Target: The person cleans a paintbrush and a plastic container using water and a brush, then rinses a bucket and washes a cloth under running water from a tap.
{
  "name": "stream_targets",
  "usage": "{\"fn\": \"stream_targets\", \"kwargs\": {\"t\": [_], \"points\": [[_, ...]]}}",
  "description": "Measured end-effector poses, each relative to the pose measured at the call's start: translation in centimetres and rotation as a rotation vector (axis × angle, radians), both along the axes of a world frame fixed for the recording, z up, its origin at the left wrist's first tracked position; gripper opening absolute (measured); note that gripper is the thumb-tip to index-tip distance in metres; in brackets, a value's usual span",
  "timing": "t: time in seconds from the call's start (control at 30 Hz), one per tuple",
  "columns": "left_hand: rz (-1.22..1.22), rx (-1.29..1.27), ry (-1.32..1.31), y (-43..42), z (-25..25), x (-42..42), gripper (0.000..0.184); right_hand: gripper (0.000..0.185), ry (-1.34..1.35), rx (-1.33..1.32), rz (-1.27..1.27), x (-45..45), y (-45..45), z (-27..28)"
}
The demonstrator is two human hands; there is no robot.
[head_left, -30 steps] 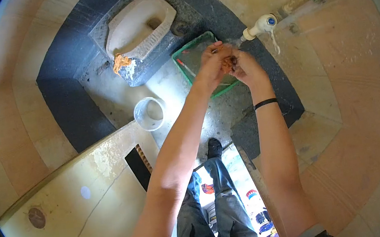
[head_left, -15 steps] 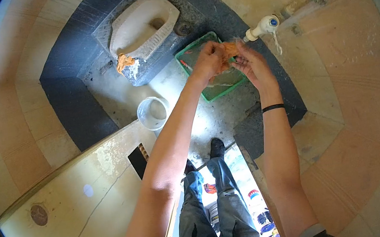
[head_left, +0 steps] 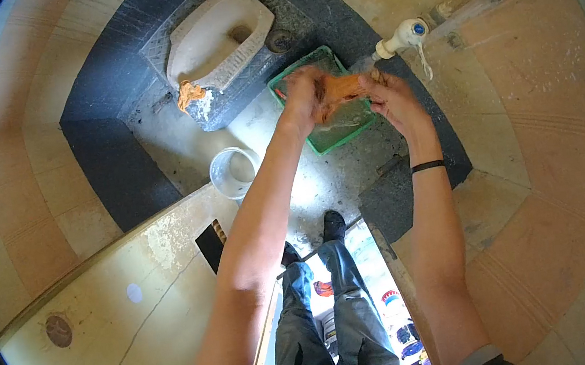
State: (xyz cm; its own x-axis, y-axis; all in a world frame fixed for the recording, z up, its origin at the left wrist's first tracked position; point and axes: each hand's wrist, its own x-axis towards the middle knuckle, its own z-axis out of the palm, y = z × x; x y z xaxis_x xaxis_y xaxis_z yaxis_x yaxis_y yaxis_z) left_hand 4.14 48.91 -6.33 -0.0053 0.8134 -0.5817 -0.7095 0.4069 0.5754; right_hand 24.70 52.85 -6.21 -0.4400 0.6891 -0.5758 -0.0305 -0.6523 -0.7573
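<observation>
An orange cloth (head_left: 341, 92) is stretched between my two hands, above a green-rimmed tray (head_left: 338, 145) on the floor. My left hand (head_left: 305, 97), blurred by motion, grips its left side. The right side is pinched in the fingers of my right hand (head_left: 394, 99), which has a black band at the wrist. Inside the tray, water seems to lie, and a small red item (head_left: 279, 94) shows near its left edge. Just right of and above my hands, a white tap (head_left: 403, 40) sticks out on a pipe.
A squat toilet (head_left: 214, 34) sits on a raised block at the upper left, with another orange cloth (head_left: 189, 95) on its edge. A clear bucket (head_left: 234, 173) stands on the floor. An open door (head_left: 131, 307) fills the lower left; tiled walls enclose the right.
The cloth was bunched between my hands a second ago and is now spread out. My hands have moved apart, the left one leftward and the right one rightward.
</observation>
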Motion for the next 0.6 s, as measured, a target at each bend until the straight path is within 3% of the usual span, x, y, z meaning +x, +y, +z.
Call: {"fn": "stream_targets", "kwargs": {"t": [0.03, 0.1, 0.2, 0.33, 0.4, 0.5, 0.6], "points": [[-0.002, -0.001, 0.001, -0.1, 0.3, 0.2, 0.020, 0.028, -0.086, 0.106, 0.002, -0.5, 0.3, 0.1], [-0.423, -0.073, 0.024, -0.2, 0.9, 0.7, 0.029, 0.030, -0.172, 0.209, 0.004, -1.6, 0.5, 0.0], [-0.505, 0.095, 0.234, 0.2, 1.2, 0.0, 0.032, 0.028, -0.093, 0.259, -0.010, -2.2, 0.8, -0.1], [-0.479, 0.095, 0.348, 1.0, 0.6, -0.8, 0.027, 0.026, -0.009, 0.171, 0.017, -0.8, 1.4, -0.7], [-0.297, 0.102, 0.237, 1.1, 0.3, -0.3, 0.023, 0.026, -0.036, 0.183, 0.053, -0.3, 1.7, -1.1], [-0.318, 0.042, 0.073, 1.1, 0.1, -0.4, 0.024, 0.026, -0.237, 0.226, 0.062, -0.3, 1.6, -1.5], [-0.236, 0.180, 0.001, 0.6, 0.8, -0.6, 0.027, 0.029, -0.167, 0.229, -0.166, -0.3, 1.9, -4.3]]}}
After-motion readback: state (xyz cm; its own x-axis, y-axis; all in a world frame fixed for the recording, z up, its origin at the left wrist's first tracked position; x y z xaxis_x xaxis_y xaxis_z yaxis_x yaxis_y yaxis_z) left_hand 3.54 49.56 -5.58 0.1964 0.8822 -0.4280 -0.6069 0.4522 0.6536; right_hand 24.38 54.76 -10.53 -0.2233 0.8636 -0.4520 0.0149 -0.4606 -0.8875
